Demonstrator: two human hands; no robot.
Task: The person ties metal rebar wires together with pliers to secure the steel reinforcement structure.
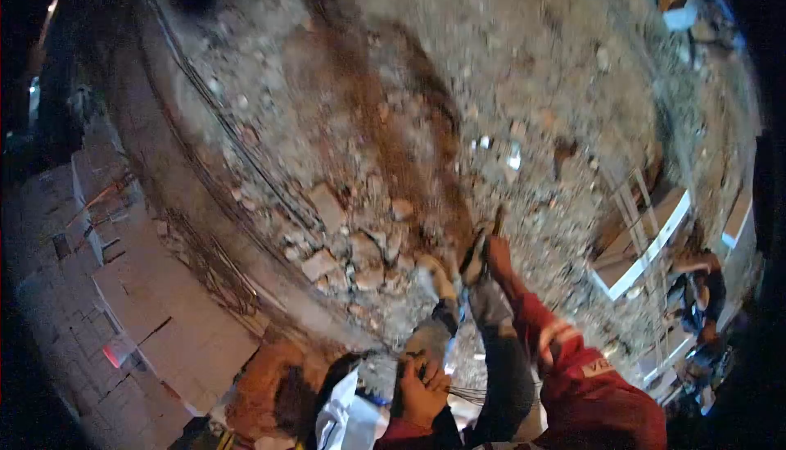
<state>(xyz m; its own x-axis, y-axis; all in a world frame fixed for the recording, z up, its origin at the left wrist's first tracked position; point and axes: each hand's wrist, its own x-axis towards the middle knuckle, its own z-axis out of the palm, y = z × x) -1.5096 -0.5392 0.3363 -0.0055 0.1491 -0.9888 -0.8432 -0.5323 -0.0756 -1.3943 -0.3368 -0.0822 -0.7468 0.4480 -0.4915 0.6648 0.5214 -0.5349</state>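
My right hand (501,259), at the end of a red sleeve, is closed around a short brown stick-like piece (499,219) that points away from me. Its kind is too blurred to tell. My left hand (423,398) is near my body with its fingers curled in. A dark shape shows at these fingers, and I cannot make out what it is. Below the hands, my shoes (435,276) stand on rubble. Thin dark wires (471,394) run beside my left hand.
Broken bricks (327,207) and stones lie ahead of my feet. Long cables (214,106) curve along the left. A white-edged slab (643,249) stands at right, with a crouching person (696,294) beyond it. A white sheet-like thing (348,413) lies near my left side.
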